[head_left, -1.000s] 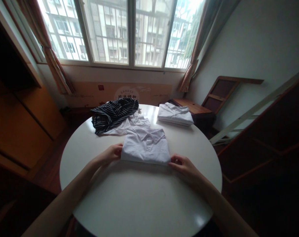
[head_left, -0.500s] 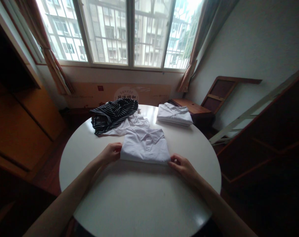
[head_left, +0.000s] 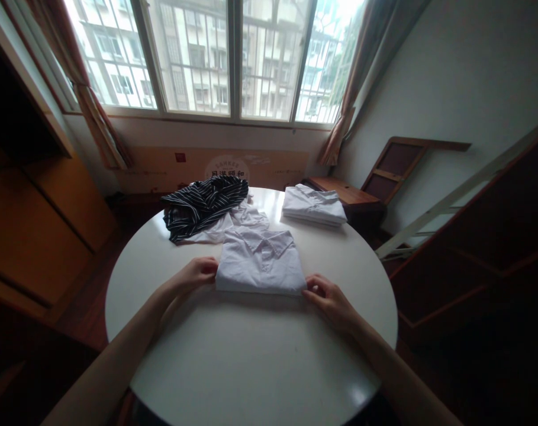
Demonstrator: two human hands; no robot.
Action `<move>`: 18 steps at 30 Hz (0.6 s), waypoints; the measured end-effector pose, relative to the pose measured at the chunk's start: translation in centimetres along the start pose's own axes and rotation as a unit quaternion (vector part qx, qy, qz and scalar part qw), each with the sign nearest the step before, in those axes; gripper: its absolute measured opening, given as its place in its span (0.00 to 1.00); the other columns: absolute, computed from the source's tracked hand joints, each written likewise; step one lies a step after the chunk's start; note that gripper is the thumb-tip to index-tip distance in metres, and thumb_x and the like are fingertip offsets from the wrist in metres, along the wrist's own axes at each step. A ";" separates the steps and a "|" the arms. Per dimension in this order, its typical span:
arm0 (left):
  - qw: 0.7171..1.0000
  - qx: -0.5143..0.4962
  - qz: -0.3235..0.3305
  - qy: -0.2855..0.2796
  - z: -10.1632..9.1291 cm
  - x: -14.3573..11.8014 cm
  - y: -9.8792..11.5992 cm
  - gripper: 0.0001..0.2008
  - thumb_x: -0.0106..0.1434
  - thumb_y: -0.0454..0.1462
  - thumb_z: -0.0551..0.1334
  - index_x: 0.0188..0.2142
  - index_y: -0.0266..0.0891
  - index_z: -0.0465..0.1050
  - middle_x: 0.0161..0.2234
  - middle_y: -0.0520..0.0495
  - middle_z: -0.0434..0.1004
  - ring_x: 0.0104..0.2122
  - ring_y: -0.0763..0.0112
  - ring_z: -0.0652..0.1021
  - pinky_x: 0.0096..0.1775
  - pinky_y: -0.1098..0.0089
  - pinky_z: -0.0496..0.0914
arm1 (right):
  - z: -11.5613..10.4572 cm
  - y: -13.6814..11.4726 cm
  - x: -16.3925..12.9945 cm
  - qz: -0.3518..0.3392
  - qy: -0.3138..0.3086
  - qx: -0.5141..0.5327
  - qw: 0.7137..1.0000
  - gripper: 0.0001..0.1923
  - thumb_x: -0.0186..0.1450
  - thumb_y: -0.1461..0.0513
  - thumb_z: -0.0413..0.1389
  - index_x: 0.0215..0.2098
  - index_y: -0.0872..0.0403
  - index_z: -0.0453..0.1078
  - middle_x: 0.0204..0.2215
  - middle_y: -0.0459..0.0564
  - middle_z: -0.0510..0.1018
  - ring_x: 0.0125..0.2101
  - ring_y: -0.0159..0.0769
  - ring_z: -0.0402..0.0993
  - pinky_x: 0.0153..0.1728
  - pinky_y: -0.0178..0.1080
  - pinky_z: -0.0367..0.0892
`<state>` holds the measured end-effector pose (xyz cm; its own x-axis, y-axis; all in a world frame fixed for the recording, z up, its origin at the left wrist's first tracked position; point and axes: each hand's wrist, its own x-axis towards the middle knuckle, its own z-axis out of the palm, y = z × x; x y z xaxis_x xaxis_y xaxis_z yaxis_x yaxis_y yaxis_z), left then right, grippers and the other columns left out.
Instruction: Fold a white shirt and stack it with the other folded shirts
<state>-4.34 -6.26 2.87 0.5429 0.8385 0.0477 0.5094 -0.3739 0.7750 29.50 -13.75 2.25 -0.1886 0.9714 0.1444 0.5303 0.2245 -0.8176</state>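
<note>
A folded white collared shirt (head_left: 260, 265) lies in the middle of the round white table (head_left: 251, 355), collar away from me. My left hand (head_left: 196, 273) pinches its near left corner. At its near right corner, my right hand (head_left: 328, 299) grips the edge with curled fingers. Both forearms reach in from the bottom of the view.
A crumpled black-and-white striped garment (head_left: 204, 204) lies on another white garment (head_left: 226, 223) at the table's far left. A stack of folded white shirts (head_left: 313, 207) sits far right. Beyond are a wooden bench (head_left: 346, 192), a window, a wooden cabinet left.
The folded white shirt and both hands holding it have shifted slightly away from me and to the left on the table.
</note>
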 end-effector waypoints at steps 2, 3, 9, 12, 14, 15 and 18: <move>1.000 -0.016 -0.007 -0.021 -0.2 -0.1 0.2 0.11 0.51 0.38 0.57 0.29 0.33 0.73 0.33 0.47 0.68 0.32 0.71 0.70 0.33 0.75 0.65 | -0.3 0.1 0.0 0.029 0.065 0.026 0.997 0.12 0.58 0.55 0.50 0.27 0.55 0.67 0.27 0.48 0.70 0.27 0.33 0.66 0.28 0.35 0.62; 1.000 -0.018 -0.009 -0.011 -0.4 -0.1 0.4 0.11 0.52 0.39 0.57 0.29 0.33 0.73 0.35 0.47 0.68 0.33 0.70 0.70 0.34 0.74 0.65 | -0.5 0.3 0.0 0.044 0.117 0.043 0.991 0.13 0.59 0.55 0.47 0.27 0.55 0.67 0.27 0.49 0.71 0.27 0.33 0.67 0.28 0.36 0.62; 0.998 -0.059 0.000 -0.033 -1.1 -0.6 1.3 0.14 0.56 0.42 0.53 0.29 0.35 0.73 0.39 0.45 0.68 0.39 0.67 0.69 0.42 0.70 0.64 | -0.9 1.2 0.1 0.094 0.172 0.064 0.979 0.11 0.56 0.58 0.49 0.30 0.56 0.69 0.30 0.52 0.76 0.32 0.38 0.71 0.32 0.38 0.64; 0.995 -0.055 -0.020 -0.081 -1.0 -0.7 1.4 0.17 0.56 0.47 0.55 0.27 0.35 0.72 0.37 0.46 0.68 0.34 0.70 0.70 0.36 0.73 0.65 | -0.3 0.8 0.1 0.075 0.086 0.014 0.993 0.10 0.55 0.58 0.52 0.31 0.55 0.70 0.30 0.50 0.76 0.31 0.37 0.71 0.31 0.37 0.65; 0.996 -0.041 -0.025 -0.077 -0.8 -0.7 1.2 0.18 0.54 0.48 0.57 0.25 0.34 0.72 0.35 0.47 0.68 0.32 0.71 0.69 0.34 0.74 0.65 | 0.0 0.5 0.1 0.046 0.059 -0.028 0.997 0.08 0.55 0.59 0.53 0.29 0.55 0.71 0.28 0.49 0.75 0.30 0.36 0.70 0.31 0.37 0.64; 0.996 -0.038 -0.023 -0.075 -0.8 -0.6 1.0 0.18 0.54 0.48 0.57 0.25 0.34 0.72 0.34 0.47 0.68 0.31 0.71 0.69 0.34 0.74 0.65 | 0.1 0.4 0.1 0.032 0.056 -0.043 0.997 0.07 0.54 0.60 0.53 0.28 0.55 0.71 0.28 0.48 0.74 0.30 0.35 0.70 0.32 0.37 0.64; 0.995 -0.046 -0.010 -0.085 -0.6 -0.6 0.6 0.16 0.52 0.46 0.60 0.28 0.34 0.73 0.35 0.47 0.68 0.33 0.71 0.70 0.35 0.74 0.65 | 0.0 0.0 0.0 0.007 0.047 -0.053 0.997 0.07 0.55 0.62 0.51 0.26 0.55 0.71 0.28 0.48 0.72 0.30 0.34 0.69 0.33 0.36 0.64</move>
<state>-4.76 -6.71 3.64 0.6427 0.7630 -0.0694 0.4617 -0.3134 0.8298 29.50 -13.73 2.27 -0.1057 0.9762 0.1895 0.6174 0.2138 -0.7570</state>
